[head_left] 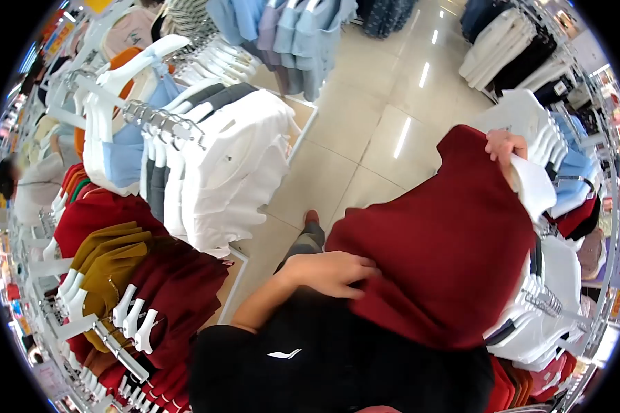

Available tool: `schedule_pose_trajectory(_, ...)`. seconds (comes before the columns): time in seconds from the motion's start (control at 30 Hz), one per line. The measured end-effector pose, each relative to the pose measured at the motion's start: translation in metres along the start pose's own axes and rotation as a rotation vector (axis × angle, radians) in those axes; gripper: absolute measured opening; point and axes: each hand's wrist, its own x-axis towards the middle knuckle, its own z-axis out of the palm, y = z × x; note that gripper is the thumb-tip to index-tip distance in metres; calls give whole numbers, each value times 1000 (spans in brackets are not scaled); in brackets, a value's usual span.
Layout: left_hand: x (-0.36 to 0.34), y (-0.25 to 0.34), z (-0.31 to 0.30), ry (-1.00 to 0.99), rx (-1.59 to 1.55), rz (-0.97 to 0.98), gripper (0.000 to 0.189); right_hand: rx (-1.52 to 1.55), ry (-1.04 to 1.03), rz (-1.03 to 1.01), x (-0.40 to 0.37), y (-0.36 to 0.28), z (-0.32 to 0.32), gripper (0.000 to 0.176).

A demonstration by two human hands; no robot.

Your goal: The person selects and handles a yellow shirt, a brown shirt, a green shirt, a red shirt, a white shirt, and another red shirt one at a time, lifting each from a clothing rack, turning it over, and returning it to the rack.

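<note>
A dark red garment (441, 241) is spread out in front of my body, over the tiled floor. At its upper right corner my right hand (506, 146) grips the cloth together with a white hanger (532, 186). My left hand (334, 273) is at the garment's lower left edge, its fingers bent onto the cloth and the fingertips partly hidden in it. The garment hangs between both hands, its lower part close to my black shirt (275, 378).
White tops (238, 165) hang on a rack at the left, with mustard (110, 268) and dark red garments (179, 296) below. Another rack with white clothes (554, 296) stands at the right. A person (38, 182) is at the far left.
</note>
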Motion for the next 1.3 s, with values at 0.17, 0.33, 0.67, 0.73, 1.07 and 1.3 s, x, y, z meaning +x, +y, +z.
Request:
schedule_pose_trajectory(0.17, -9, -25, -42, 630, -215, -105, 25, 832, -363, -235, 76, 84, 45, 26)
schedule_pose_trajectory(0.33, -23, -77, -63, 1070, -20, -293, 73, 1540, -104, -159, 91, 116, 154, 33)
schedule_pose_trajectory(0.67, -8, -143, -88, 407, -475, -511, 89, 1739, 262, 45, 141, 105, 223, 28)
schedule_pose_trajectory(0.73, -5, -145, -88, 474, -301, -509, 73, 1742, 223, 27, 153, 113, 223, 27)
schedule_pose_trajectory(1.07, 10, -151, -116, 786, -316, -445, 53, 1779, 99, 127, 194, 170, 222, 23)
schedule_pose_trajectory(1.3, 30, -166, -109, 901, 68, -658, 34, 1476, -286, 201, 218, 245, 191, 21)
